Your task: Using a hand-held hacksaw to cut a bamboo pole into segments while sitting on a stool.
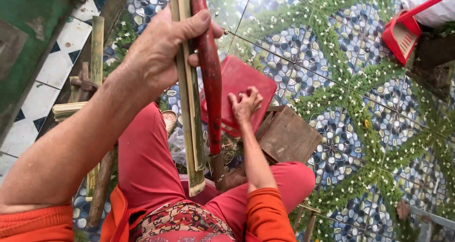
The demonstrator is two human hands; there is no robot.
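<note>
My left hand [163, 48] is raised close to the camera, gripping a split bamboo strip [189, 109] together with a red-handled tool [211, 81]; both hang down between my knees. My right hand [244, 104] reaches lower down, fingers spread flat on a red plastic lid or board [246, 81] that rests on the patterned tile floor. Beside that hand stands a small brown wooden block or stool [289, 138]. I wear red trousers and orange sleeves.
More bamboo pieces [97, 48] lie at the left by a green wall [28, 24]. A red dustpan [403, 33] sits at the top right near a white sack [433, 7]. A clear plastic bag [177, 145] lies under my legs.
</note>
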